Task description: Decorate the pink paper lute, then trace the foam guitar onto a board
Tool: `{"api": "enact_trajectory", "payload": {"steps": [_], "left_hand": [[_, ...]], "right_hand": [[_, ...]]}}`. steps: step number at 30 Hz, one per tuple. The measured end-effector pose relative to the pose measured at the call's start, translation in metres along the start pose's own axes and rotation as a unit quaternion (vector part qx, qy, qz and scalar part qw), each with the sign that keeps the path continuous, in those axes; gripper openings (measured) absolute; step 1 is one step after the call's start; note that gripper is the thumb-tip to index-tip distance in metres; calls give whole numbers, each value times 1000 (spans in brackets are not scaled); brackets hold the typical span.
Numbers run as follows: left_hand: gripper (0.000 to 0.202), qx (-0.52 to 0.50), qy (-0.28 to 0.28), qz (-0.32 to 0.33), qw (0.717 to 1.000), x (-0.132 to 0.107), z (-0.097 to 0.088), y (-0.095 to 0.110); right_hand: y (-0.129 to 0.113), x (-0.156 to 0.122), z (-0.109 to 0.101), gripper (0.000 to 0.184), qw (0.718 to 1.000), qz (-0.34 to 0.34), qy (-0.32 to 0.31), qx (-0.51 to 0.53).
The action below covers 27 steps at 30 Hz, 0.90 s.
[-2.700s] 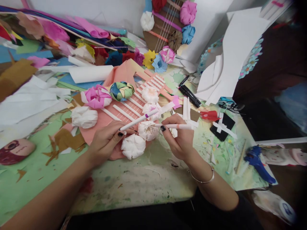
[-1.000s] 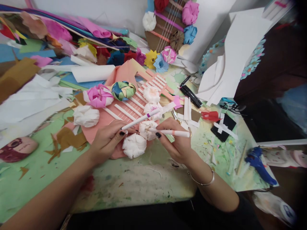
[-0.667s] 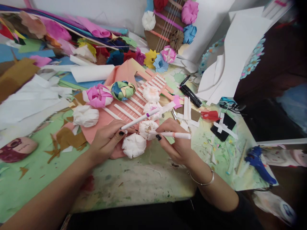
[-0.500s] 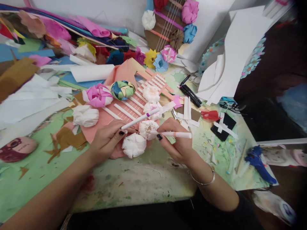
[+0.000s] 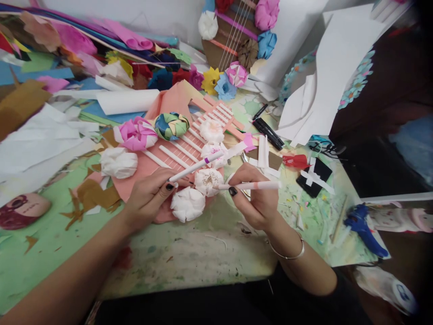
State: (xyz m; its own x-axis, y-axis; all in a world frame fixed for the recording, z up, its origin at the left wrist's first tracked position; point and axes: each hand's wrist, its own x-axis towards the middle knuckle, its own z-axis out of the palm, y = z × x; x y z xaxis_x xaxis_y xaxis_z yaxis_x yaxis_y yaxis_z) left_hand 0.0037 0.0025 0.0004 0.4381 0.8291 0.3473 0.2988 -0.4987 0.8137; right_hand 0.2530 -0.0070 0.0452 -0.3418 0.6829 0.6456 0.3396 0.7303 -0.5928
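In my left hand (image 5: pixel 145 198) is a slim white marker with a purple band (image 5: pixel 194 168), pinched between thumb and fingers and slanting up to the right. My right hand (image 5: pixel 259 201) grips a white marker with an orange band (image 5: pixel 265 185); its tip is at the right edge of a white paper flower with brown specks (image 5: pixel 207 179). Below that flower lies a plain white paper flower (image 5: pixel 188 204), and above it are a pink-speckled flower (image 5: pixel 214 151) and a peach-centred one (image 5: pixel 212 130). They sit along a salmon-coloured paper guitar shape (image 5: pixel 130 180) with white strips.
A pink-and-white flower (image 5: pixel 135 133), a green-and-blue flower (image 5: pixel 172 126) and a white flower (image 5: pixel 119 162) sit left. Black pens (image 5: pixel 269 134), a blue glue gun (image 5: pixel 365 230) and a black square (image 5: pixel 314 177) lie right. Paper scraps and a white roll (image 5: pixel 126 101) fill the back left.
My right hand has shifted a little to the right, drawing the marker's tip from the flower's middle to its edge. The marker is held more level. My left hand stays nearly still.
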Motion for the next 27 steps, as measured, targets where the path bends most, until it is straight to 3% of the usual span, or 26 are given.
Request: {"api": "enact_trajectory", "payload": {"steps": [27], "left_hand": [[31, -7, -5, 1, 1000, -1, 1, -3]], "right_hand": [[5, 1, 1, 12, 999, 7, 10, -52]]}}
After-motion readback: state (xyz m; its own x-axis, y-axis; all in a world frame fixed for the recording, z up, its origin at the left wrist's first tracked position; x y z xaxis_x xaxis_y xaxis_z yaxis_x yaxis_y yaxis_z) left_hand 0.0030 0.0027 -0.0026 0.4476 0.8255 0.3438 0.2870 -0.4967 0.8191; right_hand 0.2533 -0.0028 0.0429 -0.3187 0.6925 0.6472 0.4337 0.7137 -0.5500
